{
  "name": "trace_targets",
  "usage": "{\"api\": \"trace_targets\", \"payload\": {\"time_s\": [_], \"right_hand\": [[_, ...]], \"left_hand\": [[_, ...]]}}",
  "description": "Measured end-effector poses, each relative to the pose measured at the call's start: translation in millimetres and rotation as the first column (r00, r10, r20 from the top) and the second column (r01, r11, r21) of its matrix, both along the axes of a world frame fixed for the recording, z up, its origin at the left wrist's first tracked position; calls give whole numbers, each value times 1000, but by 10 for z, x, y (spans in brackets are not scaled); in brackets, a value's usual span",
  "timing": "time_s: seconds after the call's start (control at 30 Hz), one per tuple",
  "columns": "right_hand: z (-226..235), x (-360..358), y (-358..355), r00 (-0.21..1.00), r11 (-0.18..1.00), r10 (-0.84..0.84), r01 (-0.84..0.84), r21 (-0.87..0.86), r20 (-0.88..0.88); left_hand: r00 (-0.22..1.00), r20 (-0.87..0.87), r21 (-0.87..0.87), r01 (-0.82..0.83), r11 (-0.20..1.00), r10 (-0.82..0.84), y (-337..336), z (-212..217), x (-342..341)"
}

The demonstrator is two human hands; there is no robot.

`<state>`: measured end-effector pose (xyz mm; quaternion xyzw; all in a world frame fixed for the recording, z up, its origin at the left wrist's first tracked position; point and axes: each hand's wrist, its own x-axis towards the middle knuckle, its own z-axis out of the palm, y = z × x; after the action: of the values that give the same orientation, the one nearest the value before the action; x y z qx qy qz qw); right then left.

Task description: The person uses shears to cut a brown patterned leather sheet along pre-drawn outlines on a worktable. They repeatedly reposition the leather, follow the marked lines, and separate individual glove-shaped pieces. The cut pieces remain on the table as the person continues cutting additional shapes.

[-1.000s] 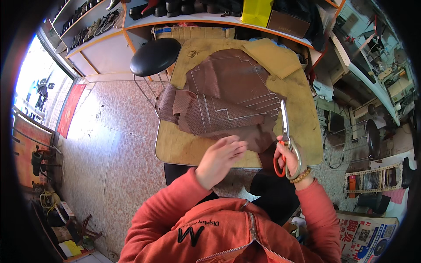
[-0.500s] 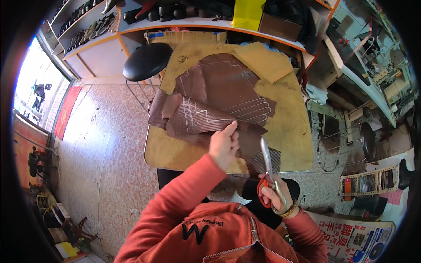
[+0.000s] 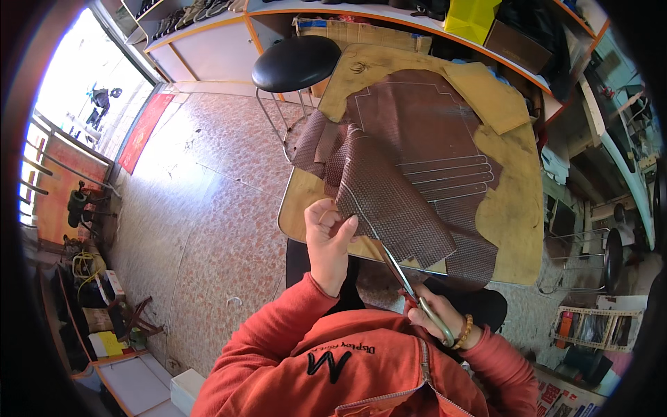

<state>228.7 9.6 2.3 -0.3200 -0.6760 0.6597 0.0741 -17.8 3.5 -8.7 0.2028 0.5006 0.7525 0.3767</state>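
1. The left hand point(image 3: 328, 240) is pinching the near edge of a brown textured leather sheet point(image 3: 410, 167), thumb and fingers closed on a folded-over flap and lifting it off the board.
2. The right hand point(image 3: 436, 318) is gripping the handles of a pair of scissors point(image 3: 406, 285), fingers closed through the loops; a beaded bracelet point(image 3: 464, 332) is sitting on that wrist.
3. The scissor blades are pointing up and to the left, their tips meeting the lower edge of the raised flap just right of the left hand; whether the blades are parted or closed cannot be told.
4. The leather sheet is lying spread over a tan work board point(image 3: 511, 208), with pale marked lines running across its right half, while its left part is hanging over the board's left edge in folds.
5. A tan piece of material point(image 3: 486, 97) is resting at the far right corner of the board, overlapping the sheet's far edge.
6. A black round stool point(image 3: 295, 62) is standing just beyond the board's far left corner on a speckled tiled floor point(image 3: 208, 208).
7. Both orange-red sleeves point(image 3: 299, 326) are coming in from the lower edge.
8. A yellow box point(image 3: 472, 17) is sitting on the shelving past the board, and a bright doorway with a red mat point(image 3: 142, 132) is showing at the far left.
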Motion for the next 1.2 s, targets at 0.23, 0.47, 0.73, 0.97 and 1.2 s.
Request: {"api": "trace_targets", "payload": {"time_s": [0.23,0.47,0.73,0.97,1.2], "right_hand": [[57,-197,70,998,982,-60,60,-182,10],[134,-364,199,998,954,-47,35,-297,-34],[163,-388,205,994,975,-66,44,-216,-92],[238,-394,220,998,963,-50,39,-267,-32],[240,-401,227,997,993,-57,52,-106,-50]], "left_hand": [[943,-292,-6,164,987,-158,-44,39,-37],[800,-530,-174,223,959,-282,-119,53,-111],[918,-204,-181,306,935,-340,-121,15,-100],[912,-188,-228,319,920,-363,-131,92,-121],[914,-138,-126,366,922,-381,-115,60,-135]]}}
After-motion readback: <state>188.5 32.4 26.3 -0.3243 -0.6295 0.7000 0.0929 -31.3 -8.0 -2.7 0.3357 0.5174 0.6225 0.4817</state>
